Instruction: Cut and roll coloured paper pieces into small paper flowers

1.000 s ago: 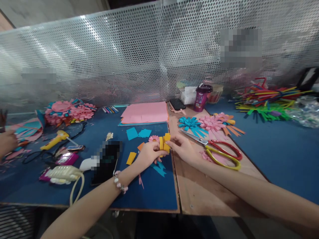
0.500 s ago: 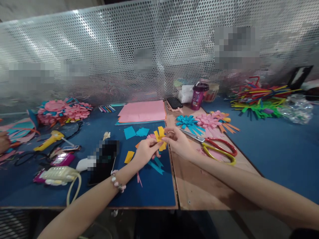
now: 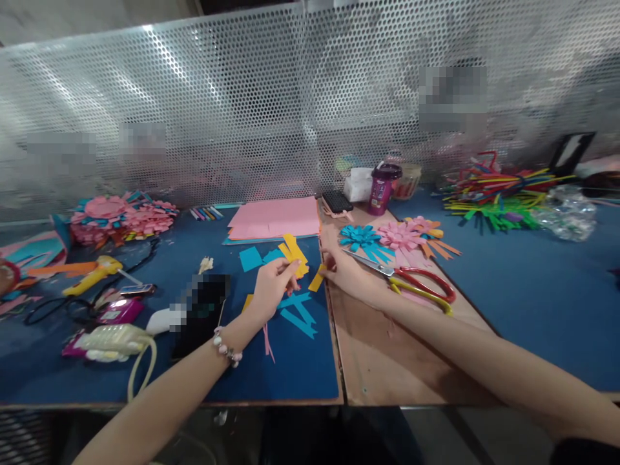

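Just left of the seam between the table boards, my left hand [image 3: 271, 285] pinches a yellow paper flower [image 3: 292, 252] with several petal-like strips. My right hand [image 3: 345, 274], close beside it, holds a single yellow paper strip [image 3: 316, 279] between thumb and fingers. A small gap separates the strip from the flower. Light blue paper strips [image 3: 301, 323] lie below my left hand, and a blue paper square [image 3: 250, 259] lies beyond it. Scissors with red and yellow handles [image 3: 389, 270] rest behind my right forearm. Part of a yellow paper piece is hidden by my left hand.
Finished paper flowers, blue [image 3: 358, 236] and pink [image 3: 398, 237], lie beyond the scissors. A pink paper stack [image 3: 274, 218], purple cup [image 3: 381, 190] and phone [image 3: 203, 320] are around. Left lie a yellow glue gun [image 3: 92, 279] and a flower pile [image 3: 121, 219]. A perforated metal screen [image 3: 217, 129] stands behind.
My hands have moved apart. The yellow flower has shifted left with my left hand, and a separate yellow strip now shows in my right hand. At far left, orange paper has come into view.
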`<state>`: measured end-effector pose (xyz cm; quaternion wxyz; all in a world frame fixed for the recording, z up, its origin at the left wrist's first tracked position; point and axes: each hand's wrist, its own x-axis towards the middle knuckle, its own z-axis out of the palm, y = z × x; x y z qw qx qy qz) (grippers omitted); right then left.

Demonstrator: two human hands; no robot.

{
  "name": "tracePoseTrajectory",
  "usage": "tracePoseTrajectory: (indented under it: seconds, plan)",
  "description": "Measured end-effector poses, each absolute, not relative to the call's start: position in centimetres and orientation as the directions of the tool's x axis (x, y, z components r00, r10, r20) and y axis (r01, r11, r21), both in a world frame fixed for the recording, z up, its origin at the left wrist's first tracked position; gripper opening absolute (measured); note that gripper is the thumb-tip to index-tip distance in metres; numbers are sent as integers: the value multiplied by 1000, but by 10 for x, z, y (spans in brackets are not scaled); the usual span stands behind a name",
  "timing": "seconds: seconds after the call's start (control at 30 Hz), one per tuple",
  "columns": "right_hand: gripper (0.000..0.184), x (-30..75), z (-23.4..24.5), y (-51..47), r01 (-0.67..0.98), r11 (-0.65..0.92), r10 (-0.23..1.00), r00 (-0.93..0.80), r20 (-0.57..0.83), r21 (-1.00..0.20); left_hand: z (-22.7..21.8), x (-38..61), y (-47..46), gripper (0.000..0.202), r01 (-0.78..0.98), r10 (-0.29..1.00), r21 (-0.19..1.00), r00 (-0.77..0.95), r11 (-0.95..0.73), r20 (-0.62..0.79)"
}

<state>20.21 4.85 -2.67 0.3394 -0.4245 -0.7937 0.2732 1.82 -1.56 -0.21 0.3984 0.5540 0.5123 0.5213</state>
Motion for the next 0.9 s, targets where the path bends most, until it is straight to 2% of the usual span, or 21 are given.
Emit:
tracePoseTrajectory:
  seconds: [0.1,0.23,0.37,0.47,0.67,0.9]
  plan:
    - [38,213,-14,60,427,460,862,-423,278,-778,-4,17,-15,32,190,982,968,-52,-167,180]
    - [44,247,14,79,376,430,874,-401,274,-821,-5,16,-15,31,181,986,971,-30,-156,164]
    - [30,295,42,92,431,412,869,-451,204,-803,-5,17,-15,31,172,988,974,-21,-147,153]
    - [31,333,54,101,527,383,889,-432,150,-759,-5,17,-15,31,180,987,972,-28,-149,156]
    - [30,392,35,126,690,273,905,-421,-65,-671,-5,17,-15,30,211,981,962,-44,-175,188]
    - [35,402,17,143,732,300,901,-428,-71,-612,-2,18,-18,31,250,984,954,-18,-166,176]
